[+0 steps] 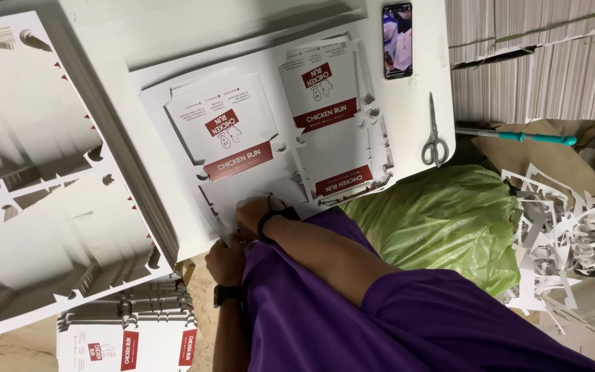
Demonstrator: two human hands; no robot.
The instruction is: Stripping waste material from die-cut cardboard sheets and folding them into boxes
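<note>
At table edge — hands: right [251, 213], left [226, 260] | both gripping printed carton sheet [242, 138]

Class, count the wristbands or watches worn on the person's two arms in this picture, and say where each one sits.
2. A black band on the right wrist, by the printed carton blanks; a black watch on the left wrist, below the table edge.

Scissors [435, 141] nr table edge, phone [397, 39] above, green plastic bag [442, 217], cardboard scraps [552, 234] at rt
</note>
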